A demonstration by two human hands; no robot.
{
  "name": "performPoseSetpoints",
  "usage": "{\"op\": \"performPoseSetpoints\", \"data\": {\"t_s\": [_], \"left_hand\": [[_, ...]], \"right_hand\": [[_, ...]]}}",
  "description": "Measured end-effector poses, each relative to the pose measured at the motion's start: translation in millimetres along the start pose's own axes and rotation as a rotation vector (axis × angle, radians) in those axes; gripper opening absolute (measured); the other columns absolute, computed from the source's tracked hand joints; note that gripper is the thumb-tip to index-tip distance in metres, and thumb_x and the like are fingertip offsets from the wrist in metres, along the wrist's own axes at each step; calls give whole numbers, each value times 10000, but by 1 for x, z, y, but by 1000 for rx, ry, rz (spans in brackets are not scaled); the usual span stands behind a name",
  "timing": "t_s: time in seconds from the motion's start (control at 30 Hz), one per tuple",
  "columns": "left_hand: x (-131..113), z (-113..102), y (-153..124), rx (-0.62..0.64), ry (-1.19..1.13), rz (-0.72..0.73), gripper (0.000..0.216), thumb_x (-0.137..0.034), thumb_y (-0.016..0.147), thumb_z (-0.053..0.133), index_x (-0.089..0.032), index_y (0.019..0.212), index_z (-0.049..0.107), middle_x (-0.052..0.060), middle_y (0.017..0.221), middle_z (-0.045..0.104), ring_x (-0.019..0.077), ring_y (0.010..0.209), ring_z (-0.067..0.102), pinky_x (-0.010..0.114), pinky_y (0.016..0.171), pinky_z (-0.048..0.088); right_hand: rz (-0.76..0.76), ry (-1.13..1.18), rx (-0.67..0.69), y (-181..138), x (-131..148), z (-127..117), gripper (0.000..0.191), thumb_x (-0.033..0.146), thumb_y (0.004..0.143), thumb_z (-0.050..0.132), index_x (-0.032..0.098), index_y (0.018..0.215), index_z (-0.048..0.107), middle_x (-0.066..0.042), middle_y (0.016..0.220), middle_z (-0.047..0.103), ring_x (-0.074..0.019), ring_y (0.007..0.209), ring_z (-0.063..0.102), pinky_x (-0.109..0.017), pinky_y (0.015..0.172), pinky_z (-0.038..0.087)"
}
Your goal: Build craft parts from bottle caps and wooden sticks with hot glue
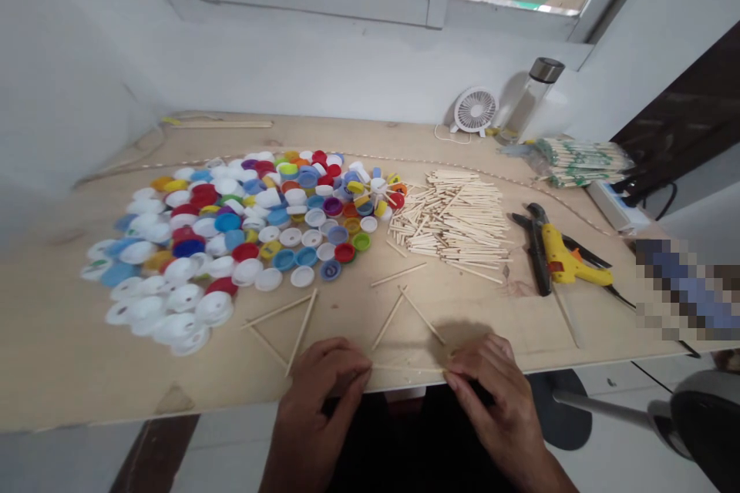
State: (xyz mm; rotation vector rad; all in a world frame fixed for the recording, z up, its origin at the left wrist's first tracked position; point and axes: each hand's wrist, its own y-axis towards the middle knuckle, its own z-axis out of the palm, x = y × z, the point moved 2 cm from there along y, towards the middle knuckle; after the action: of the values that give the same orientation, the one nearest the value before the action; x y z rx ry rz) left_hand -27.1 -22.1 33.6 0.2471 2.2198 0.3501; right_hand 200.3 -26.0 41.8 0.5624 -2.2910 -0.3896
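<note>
At the table's front edge, my left hand [321, 393] and my right hand [491, 393] pinch the two ends of a thin wooden stick [408, 369], which lies level between them. Just beyond it, a left stick [388, 320] and a right stick [423, 314] slant together into a peak. Left of these, three sticks form a triangle [301, 331] on the table, close to my left hand. One more loose stick [398, 274] lies farther back. A large pile of wooden sticks [462, 216] spreads beyond my right hand.
Many coloured bottle caps [231, 227] cover the left and middle. To the right are a yellow glue gun [570, 258], a black-handled tool [537, 254] and a pale rod [567, 314]. Behind stand a small fan [475, 109], a bottle [527, 100], bagged sticks [583, 159] and a power strip [616, 204].
</note>
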Motion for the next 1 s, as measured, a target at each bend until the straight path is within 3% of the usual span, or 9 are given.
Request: {"op": "performPoseSetpoints", "data": {"t_s": [0.3,1.0], "left_hand": [[8,2,2,-44,176,65,85,-192,839,564,-258,840,617,0,814,668,210,879,589,354,796,439],[3,3,7,-26,219,123,101,-170,835,573,-233,886,633,-2,802,700,209,831,623,376,811,428]], "right_hand": [[13,-63,-11,6,0,4,96,121,862,603,211,894,611,4,741,612,-171,715,563,-350,702,387],[-33,-120,-9,10,-2,3,100,151,859,608,217,923,648,-6,737,624,-179,722,570,-354,703,400]]}}
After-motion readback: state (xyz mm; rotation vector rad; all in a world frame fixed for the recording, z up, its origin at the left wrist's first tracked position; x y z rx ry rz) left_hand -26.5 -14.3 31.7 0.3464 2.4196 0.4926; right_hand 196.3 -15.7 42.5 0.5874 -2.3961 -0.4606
